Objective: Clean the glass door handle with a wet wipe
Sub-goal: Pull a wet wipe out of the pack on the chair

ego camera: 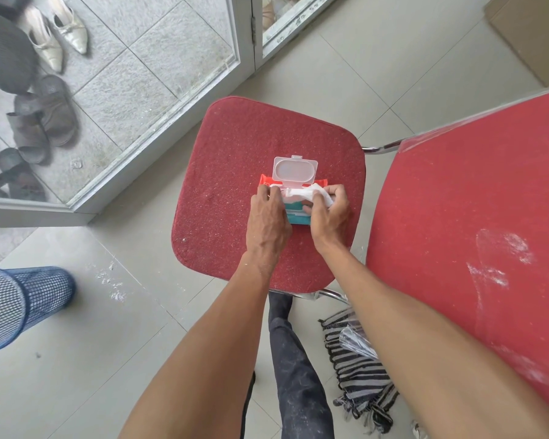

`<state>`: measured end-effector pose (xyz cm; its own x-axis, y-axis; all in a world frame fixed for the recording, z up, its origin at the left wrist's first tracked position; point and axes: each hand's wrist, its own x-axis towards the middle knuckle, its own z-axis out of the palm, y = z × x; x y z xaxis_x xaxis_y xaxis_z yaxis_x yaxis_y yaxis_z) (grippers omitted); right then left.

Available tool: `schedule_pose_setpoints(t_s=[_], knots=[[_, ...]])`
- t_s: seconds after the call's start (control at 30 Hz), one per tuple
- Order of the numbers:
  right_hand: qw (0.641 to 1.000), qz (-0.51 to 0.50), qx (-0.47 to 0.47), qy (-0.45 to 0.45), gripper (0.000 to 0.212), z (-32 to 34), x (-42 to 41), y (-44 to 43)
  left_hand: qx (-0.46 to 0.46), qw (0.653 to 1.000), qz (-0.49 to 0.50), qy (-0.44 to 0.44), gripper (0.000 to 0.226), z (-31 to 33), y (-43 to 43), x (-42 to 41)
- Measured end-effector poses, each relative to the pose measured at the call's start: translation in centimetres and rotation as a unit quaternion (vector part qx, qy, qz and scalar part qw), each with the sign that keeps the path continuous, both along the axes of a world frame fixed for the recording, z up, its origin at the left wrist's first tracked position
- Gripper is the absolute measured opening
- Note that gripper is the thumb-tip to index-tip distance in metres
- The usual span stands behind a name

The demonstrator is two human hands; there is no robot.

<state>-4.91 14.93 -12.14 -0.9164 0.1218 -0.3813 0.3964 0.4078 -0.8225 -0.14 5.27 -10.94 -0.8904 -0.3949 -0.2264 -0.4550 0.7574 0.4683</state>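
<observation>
R hand (328, 213) pinches wipe (301, 194); L hand (268, 217) holds pack (295, 218).

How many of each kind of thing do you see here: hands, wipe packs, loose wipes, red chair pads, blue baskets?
hands: 2, left hand and right hand
wipe pack, lid open: 1
wet wipe, partly pulled out: 1
red chair pads: 2
blue mesh basket: 1
Total: 7

- The chair seat (235, 147) is red cloth, rough and dusty.
- The lid (294, 168) is clear smooth plastic.
- The chair leg (381, 148) is glossy metal.
- The floor (133, 312) is matt tile.
</observation>
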Motion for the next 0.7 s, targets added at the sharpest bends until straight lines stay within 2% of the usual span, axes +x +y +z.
schedule_pose_setpoints(t_s=[0.07, 0.2, 0.33, 0.43, 0.63, 0.7], knots=[[1.000, -0.029, 0.001, -0.002, 0.003, 0.2, 0.0, 0.0, 0.006, 1.000, -0.004, 0.001, 0.026, 0.0, 0.0, 0.1], [0.997, -0.060, 0.043, 0.021, 0.010, 0.5, -0.1, 0.3, 0.028, 1.000, 0.001, -0.005, 0.026, 0.1, -0.1, 0.3], [0.993, -0.079, 0.071, 0.050, 0.009, 0.4, -0.1, 0.5, 0.059, 0.998, 0.010, -0.024, 0.043, 0.0, 0.0, 0.8], [0.990, -0.092, 0.077, 0.068, 0.011, 0.4, -0.4, 0.6, 0.067, 0.998, -0.011, -0.008, 0.047, 0.0, 0.0, 1.4], [0.981, -0.115, 0.087, 0.133, 0.044, 1.4, -1.2, 0.1, 0.005, 0.995, -0.100, -0.029, 0.055, -0.6, 0.0, 2.1], [0.978, -0.099, 0.096, 0.154, 0.045, 1.6, -1.7, 0.1, -0.022, 0.989, -0.140, -0.045, 0.060, -0.8, 0.2, 2.3]])
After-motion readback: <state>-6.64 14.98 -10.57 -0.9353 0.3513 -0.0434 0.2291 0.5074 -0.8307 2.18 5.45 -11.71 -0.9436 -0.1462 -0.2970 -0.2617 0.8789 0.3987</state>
